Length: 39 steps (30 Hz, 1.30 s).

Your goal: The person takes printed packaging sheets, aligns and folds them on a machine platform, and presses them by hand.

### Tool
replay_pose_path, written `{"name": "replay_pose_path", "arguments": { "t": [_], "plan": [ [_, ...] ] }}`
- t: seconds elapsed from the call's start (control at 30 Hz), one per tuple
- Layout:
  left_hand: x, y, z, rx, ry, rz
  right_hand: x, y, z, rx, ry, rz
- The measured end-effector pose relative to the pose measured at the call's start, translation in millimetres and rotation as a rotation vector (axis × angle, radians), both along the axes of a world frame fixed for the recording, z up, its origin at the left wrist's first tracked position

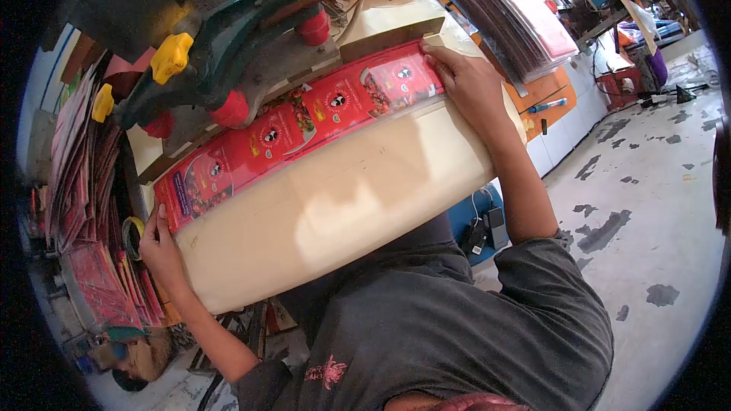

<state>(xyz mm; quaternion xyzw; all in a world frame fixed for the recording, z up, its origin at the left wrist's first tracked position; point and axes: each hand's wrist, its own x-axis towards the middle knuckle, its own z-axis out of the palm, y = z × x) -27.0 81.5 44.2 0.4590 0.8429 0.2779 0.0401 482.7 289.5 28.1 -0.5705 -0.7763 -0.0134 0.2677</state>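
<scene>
**Red printed packaging film spans both hands, rear half of bench**

Packaging film (339,104): long strip, panda logos and food prints, lying flat along the rear part of the cream bench (335,198), slanting with it. Bare top between film and the rounded front edge.

Left hand (161,247) — at the film's left end, fingertips touching by the near-left corner. Right hand (468,80) — at the opposite end, fingers over the far-right corner. So the film lies between the two, one end per hand. Both touch it; undersides hidden, can't tell if either is pinching or just pressing.

Behind the film: dark green machine arm (221,46) with yellow star knobs (171,58) and red cylindrical feet (231,108), over the bench's back edge.

Off the right edge: stack of sheets (506,19), blue pen (547,105) on an orange board (560,84). Off the left edge: yellow-rimmed tape roll (133,237) near the left hand.
</scene>
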Motion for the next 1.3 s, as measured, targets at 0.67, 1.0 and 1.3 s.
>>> {"name": "replay_pose_path", "arguments": {
  "t": [0.67, 1.0, 1.3],
  "plan": [
    [-9.1, -1.6, -7.0, 0.066, -0.01, -0.041, -6.0, -2.0, 4.8, -0.064, 0.025, -0.007],
    [-14.4, -0.2, -9.1, 0.052, -0.02, -0.042, -4.8, -0.3, -0.6, -0.042, 0.018, -0.007],
    [-4.3, 1.3, -2.4, 0.013, -0.06, -0.003, -7.6, -0.7, 1.8, -0.055, 0.051, -0.001]
  ]
}}
